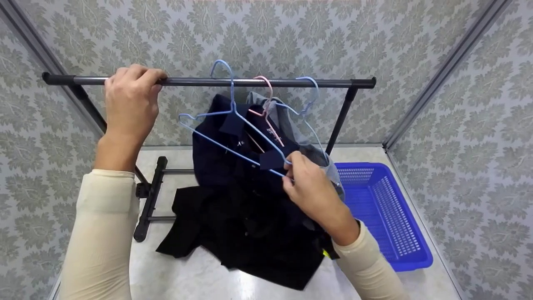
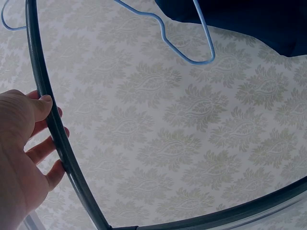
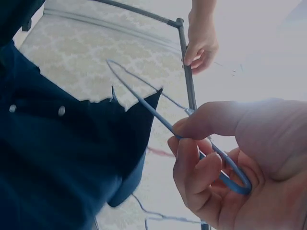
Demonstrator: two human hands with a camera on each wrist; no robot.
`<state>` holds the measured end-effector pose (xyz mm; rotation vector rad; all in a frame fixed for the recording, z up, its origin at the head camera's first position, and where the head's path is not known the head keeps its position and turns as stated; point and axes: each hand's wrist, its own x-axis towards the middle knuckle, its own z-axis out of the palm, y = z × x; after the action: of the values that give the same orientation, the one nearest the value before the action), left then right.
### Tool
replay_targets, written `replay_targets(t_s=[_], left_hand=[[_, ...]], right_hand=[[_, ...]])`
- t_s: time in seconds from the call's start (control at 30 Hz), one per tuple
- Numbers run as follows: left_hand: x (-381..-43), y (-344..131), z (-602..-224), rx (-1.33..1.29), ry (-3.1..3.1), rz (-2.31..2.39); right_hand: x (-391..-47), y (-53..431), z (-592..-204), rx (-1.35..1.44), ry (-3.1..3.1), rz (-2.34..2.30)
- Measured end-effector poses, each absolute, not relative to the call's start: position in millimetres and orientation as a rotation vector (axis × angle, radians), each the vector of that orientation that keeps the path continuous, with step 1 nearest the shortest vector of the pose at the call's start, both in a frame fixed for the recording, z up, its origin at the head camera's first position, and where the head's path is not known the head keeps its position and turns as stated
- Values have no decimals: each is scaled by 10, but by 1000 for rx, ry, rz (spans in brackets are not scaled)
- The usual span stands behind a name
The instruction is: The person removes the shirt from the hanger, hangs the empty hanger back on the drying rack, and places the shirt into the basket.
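Note:
My left hand (image 1: 131,100) grips the dark clothes rail (image 1: 187,81) near its left end, fingers over the top. In the right wrist view, my right hand (image 3: 220,153) pinches one end of a blue wire hanger (image 3: 158,115) between thumb and fingers. This hanger's hook (image 1: 232,93) overlaps the rail in the head view, and its frame slants across a dark navy collared shirt (image 1: 210,141). A pink hanger (image 1: 270,89) holds up the navy shirt. Behind it, a grey garment (image 1: 333,173) is on a light blue hanger (image 1: 317,89). Black cloth (image 1: 250,250) spreads below the navy shirt.
A blue plastic basket (image 1: 366,212) with perforated sides stands on the floor at the right. The rack's black foot (image 1: 150,208) and lower bars are at the left. Patterned walls (image 1: 479,166) enclose the space on the back and both sides.

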<state>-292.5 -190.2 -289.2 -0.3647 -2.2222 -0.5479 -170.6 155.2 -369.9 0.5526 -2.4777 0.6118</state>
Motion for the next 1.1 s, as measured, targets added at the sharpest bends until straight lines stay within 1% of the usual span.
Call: replay_targets(t_s=[0.4, 0.77, 1.1], left_hand=[[-2921, -1908, -2896, -373, -2226, -552], [-2934, -1907, -2898, -386, -2204, -558], [-2935, -1923, -2895, -392, -2188, -585]], right_hand=[[-1757, 1210, -3706, 507, -2453, 568], [-1714, 898, -3909, 503, -2375, 450], [-1777, 577, -4125, 538, -2256, 234]])
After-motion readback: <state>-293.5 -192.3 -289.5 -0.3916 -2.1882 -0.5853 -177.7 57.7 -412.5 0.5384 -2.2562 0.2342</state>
